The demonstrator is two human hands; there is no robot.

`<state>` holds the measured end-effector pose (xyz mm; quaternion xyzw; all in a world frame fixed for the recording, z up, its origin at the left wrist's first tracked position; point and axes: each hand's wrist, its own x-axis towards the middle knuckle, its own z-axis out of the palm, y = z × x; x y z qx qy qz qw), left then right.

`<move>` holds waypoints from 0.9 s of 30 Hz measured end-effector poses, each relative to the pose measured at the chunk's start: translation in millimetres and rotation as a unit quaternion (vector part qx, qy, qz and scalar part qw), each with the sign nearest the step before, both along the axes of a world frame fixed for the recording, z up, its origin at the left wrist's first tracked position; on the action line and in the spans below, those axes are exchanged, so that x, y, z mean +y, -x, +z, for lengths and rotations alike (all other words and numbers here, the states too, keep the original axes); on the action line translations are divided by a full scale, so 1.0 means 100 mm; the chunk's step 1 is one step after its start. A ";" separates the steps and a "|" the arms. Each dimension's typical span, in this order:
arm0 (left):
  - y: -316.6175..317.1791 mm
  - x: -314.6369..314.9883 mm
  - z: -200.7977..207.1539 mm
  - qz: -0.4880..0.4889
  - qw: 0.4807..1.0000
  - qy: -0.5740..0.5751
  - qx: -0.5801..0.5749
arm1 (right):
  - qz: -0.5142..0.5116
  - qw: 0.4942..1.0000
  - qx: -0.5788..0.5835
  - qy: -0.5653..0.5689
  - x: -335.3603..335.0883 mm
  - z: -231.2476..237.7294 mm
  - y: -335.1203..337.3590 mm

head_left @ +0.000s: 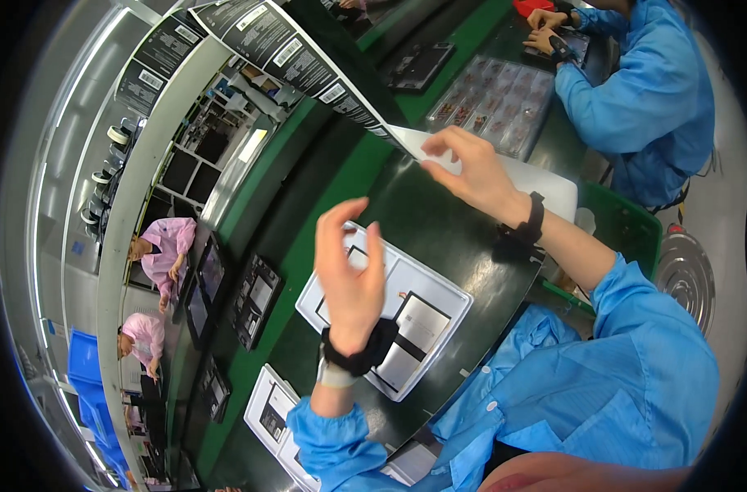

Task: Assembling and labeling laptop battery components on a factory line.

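Observation:
A long strip of black labels (287, 53) with white barcodes hangs down from the upper left, and its lower end curls to show a pale side. My right hand (476, 174) is closed at that lower end, thumb and fingertips on its edge. My left hand (350, 279) is raised with thumb and fingers apart, and nothing shows in it. Below it on the dark green bench lies a white tray (451, 303) with flat silver-and-black battery packs (422, 328) in its compartments. My left hand and wrist hide part of the tray. Both wrists wear black bands.
A clear compartment box (500, 102) with small parts stands beyond my right hand. Next to my right forearm is a green bin (619, 225). Opened laptop bases (257, 299) lie along the green line. Another white tray (268, 410) sits at lower left. A co-worker in blue (644, 98) works at upper right; people in pink (170, 246) sit across.

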<state>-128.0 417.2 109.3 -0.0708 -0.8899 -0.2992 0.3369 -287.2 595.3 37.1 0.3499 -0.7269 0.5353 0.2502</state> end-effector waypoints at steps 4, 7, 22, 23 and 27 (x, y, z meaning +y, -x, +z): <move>0.51 0.25 -0.05 -0.034 0.998 0.017 0.043 | 0.018 1.000 0.020 -0.007 -0.09 -0.03 0.08; 0.62 0.28 -0.10 -0.023 0.999 0.026 0.042 | 0.055 0.998 -0.022 0.016 -0.05 0.08 0.10; 0.20 0.50 0.33 -0.077 0.990 -0.033 0.116 | 0.298 0.944 -0.044 0.133 0.34 0.72 -0.40; 0.18 0.48 0.35 -0.077 0.990 -0.032 0.117 | 0.299 0.944 -0.043 0.134 0.34 0.74 -0.41; 0.06 0.47 0.44 -0.061 0.996 -0.017 0.069 | 0.238 0.968 0.048 0.069 0.33 0.82 -0.47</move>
